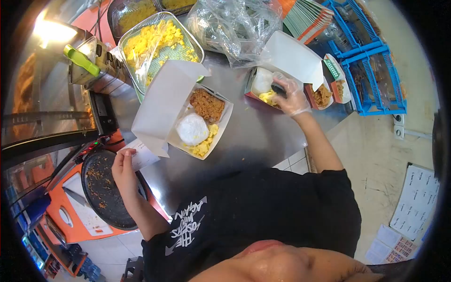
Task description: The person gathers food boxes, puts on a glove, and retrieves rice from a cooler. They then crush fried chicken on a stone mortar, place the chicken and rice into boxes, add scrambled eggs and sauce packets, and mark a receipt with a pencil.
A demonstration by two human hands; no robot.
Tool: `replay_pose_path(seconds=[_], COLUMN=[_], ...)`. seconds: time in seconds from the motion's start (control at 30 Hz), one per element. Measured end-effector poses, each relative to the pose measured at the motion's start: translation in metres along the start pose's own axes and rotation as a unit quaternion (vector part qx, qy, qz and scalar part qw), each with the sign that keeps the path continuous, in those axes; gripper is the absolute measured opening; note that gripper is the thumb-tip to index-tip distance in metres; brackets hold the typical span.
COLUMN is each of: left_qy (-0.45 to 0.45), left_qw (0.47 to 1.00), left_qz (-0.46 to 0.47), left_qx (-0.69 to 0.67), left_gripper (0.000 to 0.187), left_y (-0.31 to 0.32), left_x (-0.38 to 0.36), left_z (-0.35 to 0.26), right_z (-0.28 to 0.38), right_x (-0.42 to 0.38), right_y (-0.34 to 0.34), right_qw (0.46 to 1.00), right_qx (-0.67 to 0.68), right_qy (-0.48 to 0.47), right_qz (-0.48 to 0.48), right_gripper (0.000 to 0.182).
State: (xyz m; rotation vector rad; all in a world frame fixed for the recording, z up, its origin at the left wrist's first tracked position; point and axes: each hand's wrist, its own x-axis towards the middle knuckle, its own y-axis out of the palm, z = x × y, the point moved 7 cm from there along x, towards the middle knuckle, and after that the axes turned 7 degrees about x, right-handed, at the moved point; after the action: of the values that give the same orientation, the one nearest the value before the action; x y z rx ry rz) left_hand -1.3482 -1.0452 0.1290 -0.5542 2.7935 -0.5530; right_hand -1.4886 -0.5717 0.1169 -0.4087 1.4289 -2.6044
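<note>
My left hand (124,163), bare, pinches the edge of a white paper slip (144,156) at the steel counter's left side. Beside it an open white meal box (152,105) holds a wrapped white round (191,129), a piece of fried chicken (207,105) and scrambled egg (206,143). Over a second open box (289,55) at the right is my right hand (292,97) in a clear plastic glove. Its fingers are closed around a small black object (278,89) whose kind I cannot make out. Under that hand show another white round (262,81) and some egg.
A foil tray of scrambled egg (157,44) stands at the back left, near a plastic bag (235,28). Small boxes of fried chicken (322,96) sit by blue racks (371,80) at the right. A dark round pan (105,188) lies at the left.
</note>
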Motion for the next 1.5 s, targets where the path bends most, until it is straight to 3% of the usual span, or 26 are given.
replay_pose_path(seconds=[0.1, 0.17, 0.23, 0.3, 0.37, 0.4, 0.47, 0.5, 0.53, 0.6, 0.63, 0.7, 0.73, 0.8, 0.83, 0.9, 0.97, 1.03, 1.07, 1.13, 1.2, 1.23, 1.3, 1.33, 1.4, 1.5], left_qy=[-0.050, -0.034, -0.008, 0.018, 0.048, 0.056, 0.060, 0.060, 0.046, 0.003, -0.006, 0.023, 0.045, 0.036, 0.031, 0.038, 0.027, -0.001, 0.022, 0.042, 0.088, 0.086, 0.145, 0.166, 0.191, 0.204], left_qw=[0.998, 0.999, 0.999, 0.999, 0.994, 0.992, 0.989, 0.988, 0.986, 0.980, 0.979, 0.980, 0.980, 0.978, 0.979, 0.980, 0.973, 0.970, 0.968, 0.964, 0.964, 0.975, 0.975, 0.974, 0.972, 0.970], left_qz=[-0.007, -0.026, -0.034, -0.049, -0.089, -0.098, -0.133, -0.138, -0.157, -0.196, -0.199, -0.199, -0.194, -0.204, -0.203, -0.196, -0.222, -0.236, -0.244, -0.260, -0.216, -0.183, -0.146, -0.121, -0.109, -0.066], left_qx=[-0.029, 0.012, 0.006, -0.003, 0.046, 0.048, 0.024, 0.024, 0.019, 0.032, 0.031, 0.016, 0.015, 0.014, 0.014, 0.004, 0.059, 0.067, 0.046, 0.025, -0.124, -0.091, -0.080, -0.100, -0.085, -0.114], left_gripper=[0.009, 0.011, 0.017, 0.024, 0.034, 0.034, 0.042, 0.042, 0.044, 0.046, 0.046, 0.047, 0.048, 0.048, 0.049, 0.049, 0.050, 0.051, 0.053, 0.055, 0.062, 0.067, 0.070, 0.070, 0.071, 0.074], left_y=[-0.005, -0.008, -0.007, -0.005, -0.012, -0.019, -0.039, -0.049, -0.062, -0.070, -0.067, -0.056, -0.048, -0.027, -0.018, -0.014, -0.018, -0.017, -0.015, -0.006, 0.021, 0.032, 0.060, 0.071, 0.086, 0.095], left_x=[-0.003, -0.007, -0.005, -0.007, -0.013, -0.015, -0.024, -0.028, -0.032, -0.042, -0.045, -0.047, -0.048, -0.051, -0.053, -0.059, -0.067, -0.075, -0.079, -0.086, -0.081, -0.077, -0.067, -0.061, -0.052, -0.042], left_z=[0.011, 0.006, -0.001, -0.013, -0.028, -0.028, -0.016, -0.010, -0.002, -0.005, -0.010, -0.024, -0.026, -0.044, -0.051, -0.051, -0.052, -0.056, -0.060, -0.068, -0.083, -0.088, -0.114, -0.122, -0.130, -0.138], right_z=[-0.010, 0.046, 0.126, 0.189, 0.211, 0.219, 0.199, 0.177, 0.178, 0.072, 0.073, 0.093, 0.075, 0.022, 0.028, 0.068, 0.073, 0.057, 0.071, 0.106, 0.064, 0.049, 0.039, 0.048, 0.065, 0.071], right_x=[0.025, 0.049, 0.094, 0.130, 0.164, 0.173, 0.193, 0.202, 0.191, 0.247, 0.244, 0.236, 0.250, 0.287, 0.284, 0.255, 0.234, 0.198, 0.181, 0.151, 0.190, 0.218, 0.257, 0.252, 0.248, 0.257], right_y=[-0.003, -0.008, 0.000, 0.018, 0.061, 0.050, 0.027, -0.010, -0.056, -0.040, -0.033, -0.020, -0.003, 0.027, 0.013, -0.025, -0.074, -0.076, -0.078, -0.076, -0.055, -0.044, -0.021, -0.011, -0.005, 0.013], right_qw=[0.988, 0.898, 0.915, 0.960, 0.955, 0.952, 0.954, 0.958, 0.961, 0.983, 0.982, 0.934, 0.934, 0.968, 0.969, 0.926, 0.958, 0.916, 0.914, 0.912, 0.929, 0.944, 0.945, 0.942, 0.921, 0.922], right_qx=[0.133, 0.347, 0.373, 0.206, 0.114, 0.117, 0.261, 0.262, 0.234, -0.075, -0.078, -0.299, -0.300, -0.248, -0.244, -0.298, -0.168, 0.129, 0.128, -0.043, -0.002, 0.039, -0.176, -0.170, -0.336, -0.319], right_qy=[0.077, 0.254, 0.045, -0.126, -0.268, -0.277, -0.078, -0.113, -0.148, 0.098, 0.094, -0.033, -0.043, -0.004, -0.007, -0.067, -0.073, -0.011, -0.016, -0.087, -0.092, -0.092, -0.034, -0.050, -0.053, -0.060], right_qz=[-0.013, 0.097, 0.150, 0.139, 0.063, 0.055, 0.122, -0.014, 0.006, 0.137, 0.146, 0.191, 0.192, 0.041, 0.044, 0.223, 0.222, 0.380, 0.384, 0.398, 0.359, 0.314, 0.275, 0.285, 0.189, 0.211], right_gripper=[0.051, 0.049, 0.051, 0.054, 0.046, 0.046, 0.031, 0.021, 0.020, 0.021, 0.021, 0.024, 0.024, 0.028, 0.028, 0.029, 0.028, 0.023, 0.023, 0.021, 0.024, 0.026, 0.031, 0.031, 0.033, 0.033])
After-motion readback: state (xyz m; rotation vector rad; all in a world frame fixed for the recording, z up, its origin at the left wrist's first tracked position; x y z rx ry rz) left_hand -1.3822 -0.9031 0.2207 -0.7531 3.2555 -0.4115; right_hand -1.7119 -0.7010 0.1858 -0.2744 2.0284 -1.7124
